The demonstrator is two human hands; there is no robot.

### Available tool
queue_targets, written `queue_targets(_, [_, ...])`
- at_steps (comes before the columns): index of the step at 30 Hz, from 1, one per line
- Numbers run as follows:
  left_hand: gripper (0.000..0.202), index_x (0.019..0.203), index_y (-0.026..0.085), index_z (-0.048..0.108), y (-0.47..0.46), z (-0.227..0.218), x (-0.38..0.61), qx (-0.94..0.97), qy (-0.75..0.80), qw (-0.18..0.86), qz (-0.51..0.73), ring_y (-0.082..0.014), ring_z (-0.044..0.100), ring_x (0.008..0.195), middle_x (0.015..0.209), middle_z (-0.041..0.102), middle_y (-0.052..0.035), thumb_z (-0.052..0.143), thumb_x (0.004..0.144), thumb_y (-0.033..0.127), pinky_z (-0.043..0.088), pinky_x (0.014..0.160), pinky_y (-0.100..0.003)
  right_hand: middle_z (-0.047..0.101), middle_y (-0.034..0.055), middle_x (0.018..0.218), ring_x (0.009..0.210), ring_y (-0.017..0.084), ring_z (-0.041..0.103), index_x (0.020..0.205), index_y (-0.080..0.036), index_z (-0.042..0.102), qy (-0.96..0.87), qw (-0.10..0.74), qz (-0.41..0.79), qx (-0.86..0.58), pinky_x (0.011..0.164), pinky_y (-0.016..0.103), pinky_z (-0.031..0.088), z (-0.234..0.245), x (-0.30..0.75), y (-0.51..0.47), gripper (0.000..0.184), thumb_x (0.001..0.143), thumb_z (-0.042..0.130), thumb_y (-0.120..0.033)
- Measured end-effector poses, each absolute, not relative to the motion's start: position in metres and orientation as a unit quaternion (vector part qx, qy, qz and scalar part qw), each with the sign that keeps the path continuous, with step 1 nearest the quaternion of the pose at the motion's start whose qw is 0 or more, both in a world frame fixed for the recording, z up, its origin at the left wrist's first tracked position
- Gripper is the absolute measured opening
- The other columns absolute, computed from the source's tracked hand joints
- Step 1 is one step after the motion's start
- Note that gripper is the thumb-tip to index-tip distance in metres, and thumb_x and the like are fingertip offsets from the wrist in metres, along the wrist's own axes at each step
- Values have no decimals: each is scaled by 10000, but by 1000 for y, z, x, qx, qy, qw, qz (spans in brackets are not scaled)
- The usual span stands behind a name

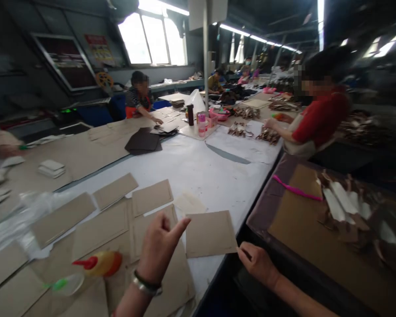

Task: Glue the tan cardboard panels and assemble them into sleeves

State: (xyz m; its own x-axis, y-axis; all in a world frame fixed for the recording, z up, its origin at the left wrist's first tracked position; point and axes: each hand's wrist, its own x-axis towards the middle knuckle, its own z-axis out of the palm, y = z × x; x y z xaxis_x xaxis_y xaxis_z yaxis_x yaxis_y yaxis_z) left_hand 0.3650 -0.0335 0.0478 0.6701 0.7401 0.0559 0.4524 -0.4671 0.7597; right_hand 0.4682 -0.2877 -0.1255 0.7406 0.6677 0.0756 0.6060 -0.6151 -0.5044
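My left hand (pixel 158 248) hovers over tan cardboard-like panels (pixel 102 229) laid in rows on the white table, its index finger stretched out toward one panel (pixel 210 233) and the other fingers curled, holding nothing. My right hand (pixel 255 263) is at the table's front edge, fingers pinched on the lower right corner of that same panel. A bracelet sits on my left wrist. An orange squeeze bottle with a red tip (pixel 100 263) lies just left of my left hand.
A long white table (pixel 198 167) runs away from me. A dark bin (pixel 317 229) with brown and white pieces and a pink strip stands at right. A person in red (pixel 317 119) and another farther left (pixel 139 99) work at the table. Bottles (pixel 201 124) stand mid-table.
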Motion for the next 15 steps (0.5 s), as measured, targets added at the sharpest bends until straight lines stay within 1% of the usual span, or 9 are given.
queue_targets(3, [521,525,205,284,-38,51,406,810,391,393,193,-85,294,480,480,283,75,563,600,639,252,480,-236,521,1,585,545,131,501,615,-212,450,-380,296,8,-876,576,248,366,-127,512,-283,315,883,368,-354])
queue_targets(5, [530,514,205,266,-37,47,420,791,416,406,192,-83,280,483,481,262,76,558,608,637,238,481,-235,532,2,595,554,135,516,635,-214,464,-394,310,-1,-865,582,248,374,-131,532,-283,298,883,380,-356])
queue_targets(11, [562,494,200,256,-29,29,438,753,450,438,198,-77,262,482,478,251,75,579,584,652,225,474,-226,515,-8,585,530,129,509,626,-217,443,-409,301,7,-862,584,250,382,-135,540,-299,308,893,383,-358])
queue_targets(13, [575,499,202,255,-26,22,443,733,439,482,197,-72,263,462,468,255,77,583,569,669,226,458,-219,510,-12,573,521,128,507,614,-220,436,-396,295,7,-869,566,248,380,-131,533,-306,320,891,386,-372])
queue_targets(15, [586,513,211,250,-24,16,449,693,428,551,184,-69,267,427,446,260,82,584,550,690,225,429,-215,513,-11,567,516,129,509,606,-223,435,-377,287,12,-881,561,250,380,-124,524,-315,328,888,383,-383])
